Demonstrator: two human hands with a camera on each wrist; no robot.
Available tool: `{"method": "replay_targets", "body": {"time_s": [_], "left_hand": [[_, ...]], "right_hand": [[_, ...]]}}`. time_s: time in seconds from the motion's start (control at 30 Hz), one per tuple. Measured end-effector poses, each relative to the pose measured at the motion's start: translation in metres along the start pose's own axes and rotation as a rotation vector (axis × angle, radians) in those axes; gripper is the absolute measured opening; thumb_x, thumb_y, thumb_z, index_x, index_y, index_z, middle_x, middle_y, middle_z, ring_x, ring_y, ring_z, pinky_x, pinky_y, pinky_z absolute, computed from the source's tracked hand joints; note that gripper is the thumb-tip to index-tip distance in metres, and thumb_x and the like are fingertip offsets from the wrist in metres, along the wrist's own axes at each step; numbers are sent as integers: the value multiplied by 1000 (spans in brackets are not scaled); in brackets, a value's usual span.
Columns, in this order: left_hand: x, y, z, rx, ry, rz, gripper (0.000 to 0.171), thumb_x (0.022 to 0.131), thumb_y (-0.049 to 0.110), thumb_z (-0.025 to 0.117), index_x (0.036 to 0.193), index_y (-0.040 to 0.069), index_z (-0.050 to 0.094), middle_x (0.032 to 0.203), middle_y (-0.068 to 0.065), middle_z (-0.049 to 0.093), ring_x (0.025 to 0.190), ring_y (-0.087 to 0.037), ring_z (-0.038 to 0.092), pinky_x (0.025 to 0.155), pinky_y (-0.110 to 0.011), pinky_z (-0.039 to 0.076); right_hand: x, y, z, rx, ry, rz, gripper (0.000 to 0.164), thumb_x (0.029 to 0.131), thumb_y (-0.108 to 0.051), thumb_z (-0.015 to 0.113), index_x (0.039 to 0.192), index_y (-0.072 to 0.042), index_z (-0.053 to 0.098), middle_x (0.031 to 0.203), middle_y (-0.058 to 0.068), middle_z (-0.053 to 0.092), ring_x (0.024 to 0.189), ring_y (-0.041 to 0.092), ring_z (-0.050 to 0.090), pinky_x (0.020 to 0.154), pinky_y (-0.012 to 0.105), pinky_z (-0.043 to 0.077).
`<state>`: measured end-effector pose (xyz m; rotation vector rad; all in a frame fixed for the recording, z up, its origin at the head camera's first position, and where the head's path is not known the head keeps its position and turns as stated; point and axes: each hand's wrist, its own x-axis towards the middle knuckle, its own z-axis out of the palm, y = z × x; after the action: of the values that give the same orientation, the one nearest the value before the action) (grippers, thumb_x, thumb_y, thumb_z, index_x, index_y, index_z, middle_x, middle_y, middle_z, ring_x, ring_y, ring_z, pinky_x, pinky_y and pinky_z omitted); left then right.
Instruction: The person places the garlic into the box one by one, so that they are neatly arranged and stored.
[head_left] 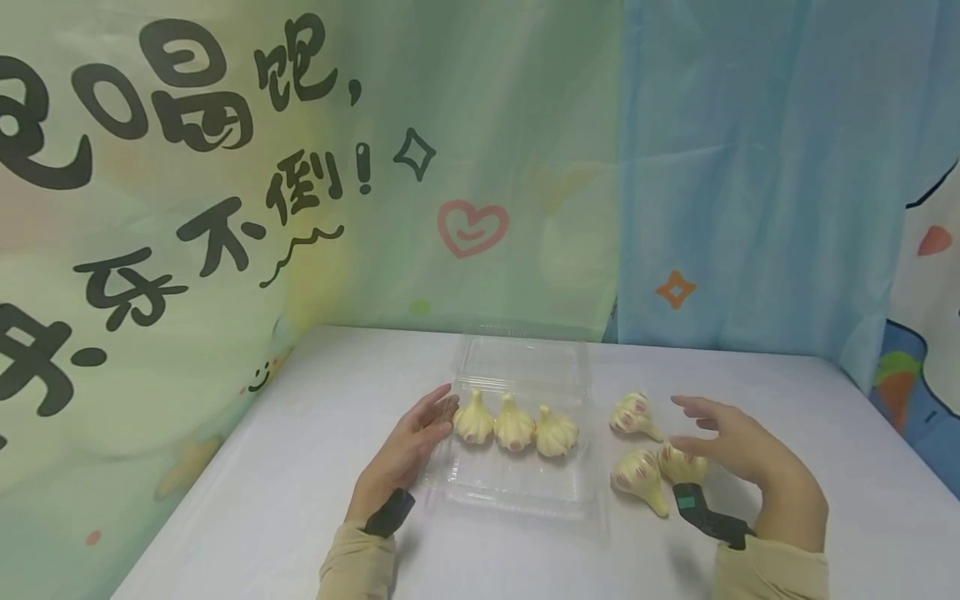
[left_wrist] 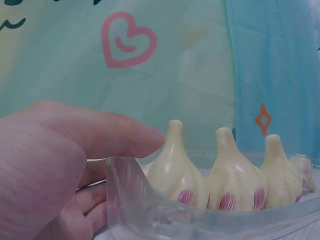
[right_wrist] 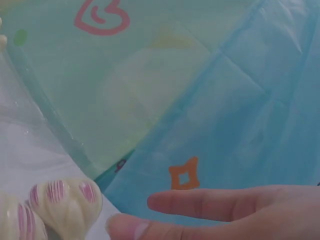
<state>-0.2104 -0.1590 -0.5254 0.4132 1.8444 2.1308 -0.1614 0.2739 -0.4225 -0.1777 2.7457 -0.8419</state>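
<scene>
Three garlic bulbs (head_left: 514, 423) stand in a row inside a clear plastic clamshell box (head_left: 517, 492), stems upward. My left hand (head_left: 411, 437) holds the box's left wall, the thumb over the rim and the other fingers outside, as the left wrist view shows. Right of the box, three more garlic bulbs lie on the table: one farther back (head_left: 633, 415), one nearer (head_left: 639, 479), and one (head_left: 682, 465) partly covered by my right hand (head_left: 738, 442). That hand hovers with thumb and fingers apart, nothing between them.
The box's transparent lid (head_left: 522, 365) is folded back behind it. A white table (head_left: 285, 500) runs back to a printed curtain (head_left: 525, 167) in green and blue. A dark wrist strap (head_left: 708, 517) sits at my right wrist.
</scene>
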Motion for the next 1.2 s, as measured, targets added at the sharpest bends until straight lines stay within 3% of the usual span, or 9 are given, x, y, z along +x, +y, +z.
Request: {"method": "replay_targets", "body": {"time_s": [0.23,0.37,0.53,0.97,1.2], "left_hand": [[1,-1,-1,-3,4,-1,62,94,4,51,149,15,27,155,-14,26,145,-26,25,119,-43,17],[2,-2,-2,-8,10,-2,62,93,5,52,149,15,27,155,-14,27,145,-25,25,119,-43,17],[2,-3,-2,-10,7,5,62,94,5,52,149,13,26,155,-14,27,145,-25,25,119,-43,17],[2,-3,-2,4,8,-1,64,94,8,53,150,12,24,155,-14,27,145,-25,25,119,-45,17],[2,-4,-2,-7,18,-9,63,93,6,53,150,13,26,155,-14,28,145,-26,26,119,-44,17]], "right_hand": [[6,14,4,18,-81,62,85,83,-47,66,146,-2,31,141,34,37,126,54,38,87,67,42],[9,19,8,37,-111,55,84,83,-46,67,146,-2,31,140,36,38,125,56,38,87,66,42],[12,22,11,49,-123,33,85,81,-41,71,145,-1,32,139,36,38,125,57,38,88,67,41],[16,28,15,82,-153,88,88,78,-40,74,146,-4,32,141,32,40,127,56,36,90,72,35],[16,31,16,75,-144,43,81,81,-39,71,142,0,36,134,34,46,123,57,39,89,71,36]]}}
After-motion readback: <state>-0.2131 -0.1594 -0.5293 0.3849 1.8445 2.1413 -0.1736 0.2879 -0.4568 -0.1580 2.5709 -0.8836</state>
